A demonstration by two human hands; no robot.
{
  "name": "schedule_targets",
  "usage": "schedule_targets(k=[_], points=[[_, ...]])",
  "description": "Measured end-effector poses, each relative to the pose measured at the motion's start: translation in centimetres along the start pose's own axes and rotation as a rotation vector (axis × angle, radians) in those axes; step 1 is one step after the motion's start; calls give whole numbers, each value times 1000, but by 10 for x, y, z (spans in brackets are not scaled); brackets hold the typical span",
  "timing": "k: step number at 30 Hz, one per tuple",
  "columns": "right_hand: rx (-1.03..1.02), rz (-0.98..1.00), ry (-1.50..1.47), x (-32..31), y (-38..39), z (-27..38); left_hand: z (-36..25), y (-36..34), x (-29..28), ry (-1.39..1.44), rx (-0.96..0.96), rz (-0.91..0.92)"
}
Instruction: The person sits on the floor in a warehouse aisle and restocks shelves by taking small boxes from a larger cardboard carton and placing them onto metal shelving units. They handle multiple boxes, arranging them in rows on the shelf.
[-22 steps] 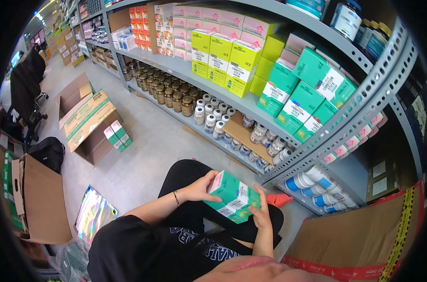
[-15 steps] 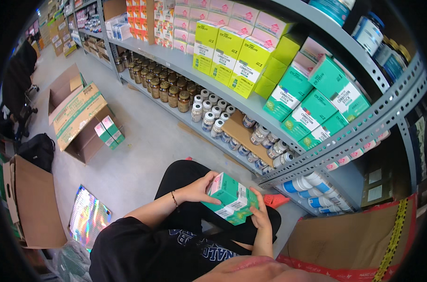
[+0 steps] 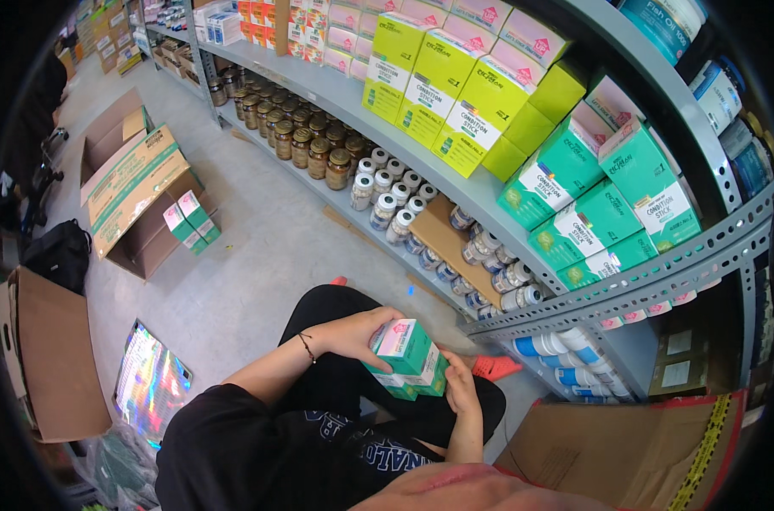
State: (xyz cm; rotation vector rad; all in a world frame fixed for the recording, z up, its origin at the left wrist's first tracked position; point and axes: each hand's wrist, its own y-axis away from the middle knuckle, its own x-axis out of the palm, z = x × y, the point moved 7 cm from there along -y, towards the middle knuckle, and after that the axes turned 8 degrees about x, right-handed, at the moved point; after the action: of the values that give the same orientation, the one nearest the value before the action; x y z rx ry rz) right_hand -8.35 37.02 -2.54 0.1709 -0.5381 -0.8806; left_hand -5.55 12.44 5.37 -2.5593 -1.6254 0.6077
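Observation:
Over my lap I hold a pair of small green-and-white cartons (image 3: 414, 364) with pink tops, pressed side by side. My left hand (image 3: 361, 336) wraps round their left side, its thumb lying across the front. On the right side, my right hand (image 3: 462, 385) grips the cartons near the lower corner. Its fingertips are partly hidden behind them. Two similar green cartons (image 3: 191, 226) stand on the floor beside an open brown cardboard box (image 3: 140, 200).
A grey metal shelf (image 3: 319, 85) runs along the right, holding yellow-green cartons (image 3: 438, 94), stacked green cartons (image 3: 587, 221), brown jars (image 3: 306, 149) and white bottles (image 3: 382, 209). A large cardboard box (image 3: 604, 447) sits at lower right. A shiny holographic sheet (image 3: 151, 383) lies at left.
The held cartons have turned so that more of a pink top shows. My right hand has shifted slightly left and its fingers are more bent. The whole view has tilted a little.

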Motion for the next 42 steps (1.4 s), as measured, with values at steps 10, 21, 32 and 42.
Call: schedule_targets(k=[10,21,32,42], points=[[-253,-181,624,5,2,1,-60,-5,14,-221,102,35],[-310,3,493,24,-5,3,-96,7,46,-466,84,275],[-265,22,455,33,-3,13,-89,3,91,-457,174,550],[-64,215,56,40,13,7,-117,-8,30,-461,117,329]])
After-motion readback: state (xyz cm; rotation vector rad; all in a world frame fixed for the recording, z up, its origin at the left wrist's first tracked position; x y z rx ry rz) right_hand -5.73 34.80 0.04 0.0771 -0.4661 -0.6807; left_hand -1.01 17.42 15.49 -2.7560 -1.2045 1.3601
